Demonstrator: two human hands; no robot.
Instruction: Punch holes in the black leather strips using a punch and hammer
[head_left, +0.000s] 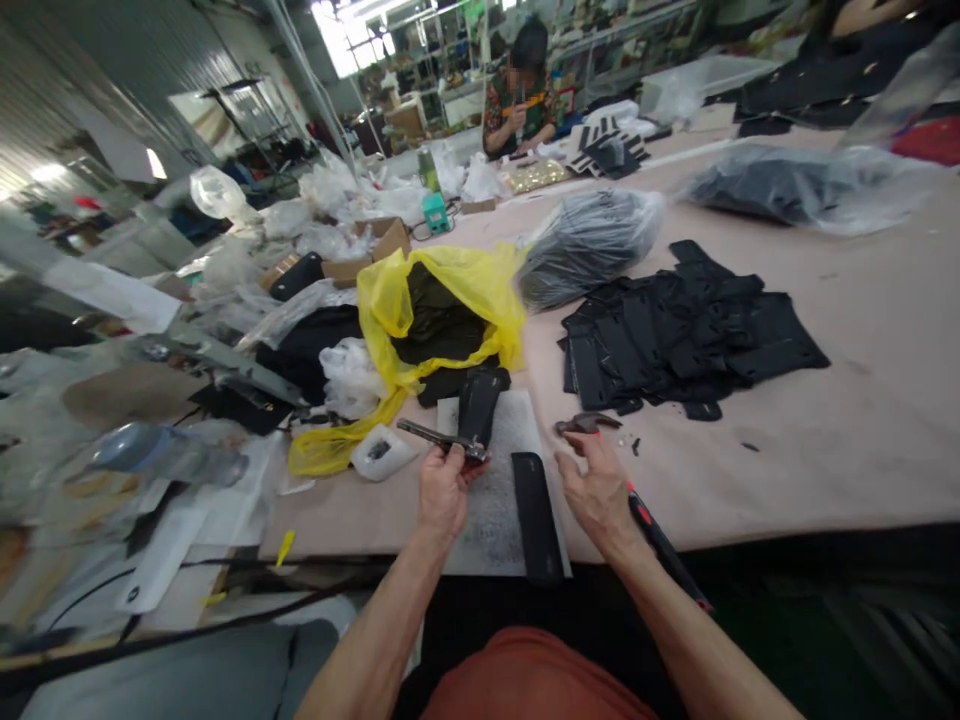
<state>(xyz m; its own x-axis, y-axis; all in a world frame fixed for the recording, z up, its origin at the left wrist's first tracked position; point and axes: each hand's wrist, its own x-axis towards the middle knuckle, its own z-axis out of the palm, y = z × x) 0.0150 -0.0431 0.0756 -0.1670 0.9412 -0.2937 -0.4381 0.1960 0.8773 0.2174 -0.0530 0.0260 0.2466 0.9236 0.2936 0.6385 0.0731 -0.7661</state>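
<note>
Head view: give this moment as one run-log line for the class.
left hand: holds metal tool | right hand: over hammer, grip unclear | board: black strip on top

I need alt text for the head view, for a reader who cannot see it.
A left hand holds a metal tool over a speckled board, while the right hand covers part of a hammer. Piled black pieces and a yellow bag lie beyond.

I saw room at right
The counter (862, 450) lay open beyond the hammer (661, 541); a black pile (686, 335) blocked farther in.
</note>
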